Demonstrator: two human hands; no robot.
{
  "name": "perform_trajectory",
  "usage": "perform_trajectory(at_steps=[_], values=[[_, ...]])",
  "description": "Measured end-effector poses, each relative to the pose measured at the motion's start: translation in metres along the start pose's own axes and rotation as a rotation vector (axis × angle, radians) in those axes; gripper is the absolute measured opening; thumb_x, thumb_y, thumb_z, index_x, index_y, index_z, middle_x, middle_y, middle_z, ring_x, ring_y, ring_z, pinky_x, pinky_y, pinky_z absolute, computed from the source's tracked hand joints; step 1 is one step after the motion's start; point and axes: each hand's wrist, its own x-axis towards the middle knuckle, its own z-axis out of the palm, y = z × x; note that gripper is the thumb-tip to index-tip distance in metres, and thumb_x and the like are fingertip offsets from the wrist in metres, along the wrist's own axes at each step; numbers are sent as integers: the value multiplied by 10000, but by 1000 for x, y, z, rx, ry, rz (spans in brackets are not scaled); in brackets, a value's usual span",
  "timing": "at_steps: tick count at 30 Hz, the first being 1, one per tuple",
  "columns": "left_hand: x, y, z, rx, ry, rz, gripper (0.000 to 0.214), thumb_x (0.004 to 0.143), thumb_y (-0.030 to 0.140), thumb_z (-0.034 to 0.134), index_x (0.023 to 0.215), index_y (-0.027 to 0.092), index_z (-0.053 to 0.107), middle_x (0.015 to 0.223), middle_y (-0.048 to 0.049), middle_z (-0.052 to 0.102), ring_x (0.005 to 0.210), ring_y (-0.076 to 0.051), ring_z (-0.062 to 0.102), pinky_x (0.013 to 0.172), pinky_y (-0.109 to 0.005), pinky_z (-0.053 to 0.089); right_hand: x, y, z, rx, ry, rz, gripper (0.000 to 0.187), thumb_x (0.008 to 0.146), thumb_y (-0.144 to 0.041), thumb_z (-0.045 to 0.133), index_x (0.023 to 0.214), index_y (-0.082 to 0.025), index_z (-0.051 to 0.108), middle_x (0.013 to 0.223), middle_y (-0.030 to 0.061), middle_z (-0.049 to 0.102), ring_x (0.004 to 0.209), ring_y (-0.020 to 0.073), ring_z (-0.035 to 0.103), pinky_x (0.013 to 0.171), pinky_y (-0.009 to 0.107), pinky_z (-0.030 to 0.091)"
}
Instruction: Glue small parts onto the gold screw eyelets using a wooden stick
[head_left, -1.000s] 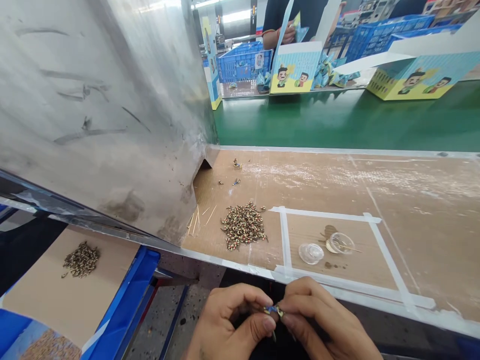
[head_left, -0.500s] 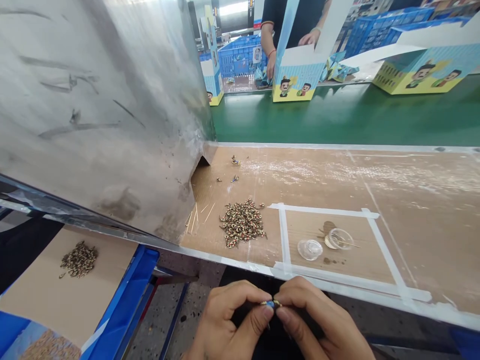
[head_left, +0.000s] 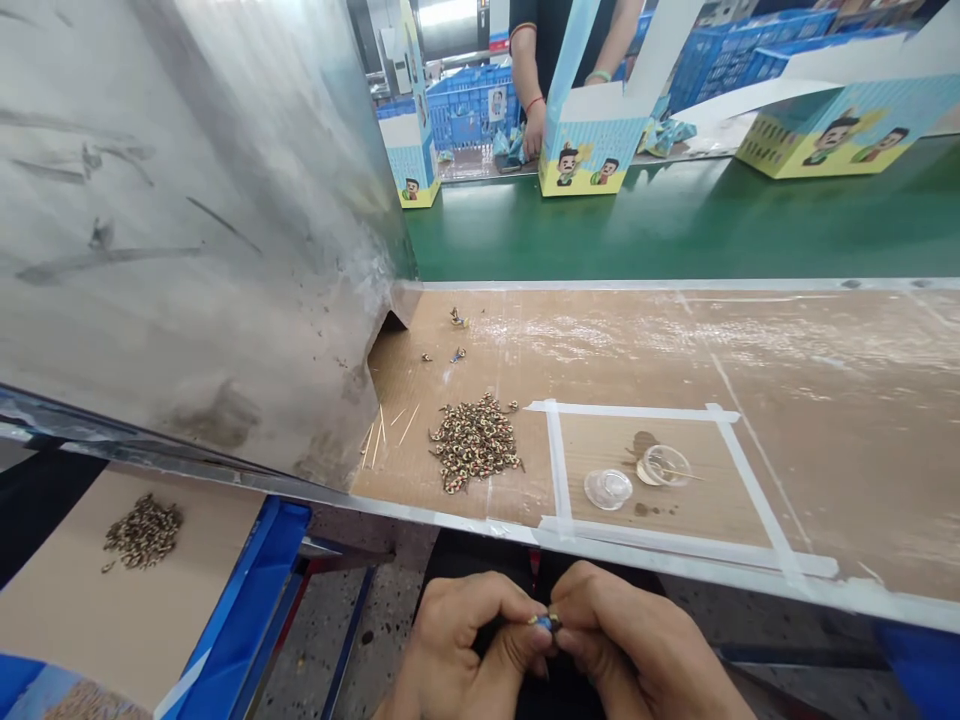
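Above my lap, just off the table's near edge, my left hand [head_left: 472,640] and my right hand [head_left: 626,635] meet fingertip to fingertip. Between them they pinch a tiny blue and yellow painted figure [head_left: 545,622], each thumb and index finger closed on one side of it. Fingertips cover most of it, so its exact form is hidden. A pile of small dark, cream and red painted pieces [head_left: 476,442] lies on the table ahead. Farther back are a few loose small pieces, one of them a blue figure [head_left: 458,355].
White tape [head_left: 556,470] frames a table area with a clear lid [head_left: 608,489] and a small clear cup [head_left: 666,465] holding a stick. Thin wooden sticks [head_left: 409,425] lie beside a metal panel [head_left: 225,250]. Another pile [head_left: 144,532] is at left. Beyond the green belt [head_left: 480,240], a person stands behind printed boxes [head_left: 581,150].
The view has shifted slightly, moving the table contents a little left. My hands stay together on the small figure. The other person's one hand has moved behind the box.
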Motion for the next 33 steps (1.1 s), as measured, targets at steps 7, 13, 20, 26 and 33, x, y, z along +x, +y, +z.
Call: perform_trajectory(at_steps=[7, 13, 20, 26, 33], values=[[1, 7, 0, 56, -18, -10, 190, 975, 285, 703, 792, 278, 754, 738, 68, 777, 764, -161, 730, 819, -301, 468, -2, 4, -1, -33, -13, -5, 224, 1073, -95, 416, 924, -257, 462, 804, -41, 566, 652, 114, 563, 616, 214, 448], [3, 9, 0, 76, -1, -3, 183, 955, 253, 694, 780, 273, 746, 725, 68, 772, 748, -152, 730, 818, -282, 476, -3, 5, 0, -43, -7, -26, 238, 1063, -76, 408, 919, -264, 433, 793, -53, 545, 647, 111, 551, 617, 208, 443], [6, 7, -2, 156, -68, 4, 204, 973, 261, 657, 789, 268, 744, 756, 68, 772, 790, -148, 734, 823, -271, 479, -2, 9, 0, -30, -5, -20, 232, 1073, -83, 406, 933, -264, 439, 802, -49, 552, 656, 112, 562, 623, 208, 447], [8, 8, -3, 165, -95, 6, 210, 988, 239, 642, 802, 257, 736, 760, 65, 763, 778, -136, 720, 816, -251, 478, -5, 12, 1, -46, -22, 0, 230, 1081, -93, 409, 927, -263, 437, 793, -49, 539, 653, 121, 538, 620, 224, 433], [5, 6, -2, 181, -102, -21, 203, 986, 235, 647, 801, 254, 727, 782, 74, 764, 798, -128, 711, 828, -254, 449, -8, 14, 2, -15, -40, 25, 222, 1081, -110, 409, 931, -274, 426, 809, -60, 532, 666, 115, 549, 622, 213, 426]])
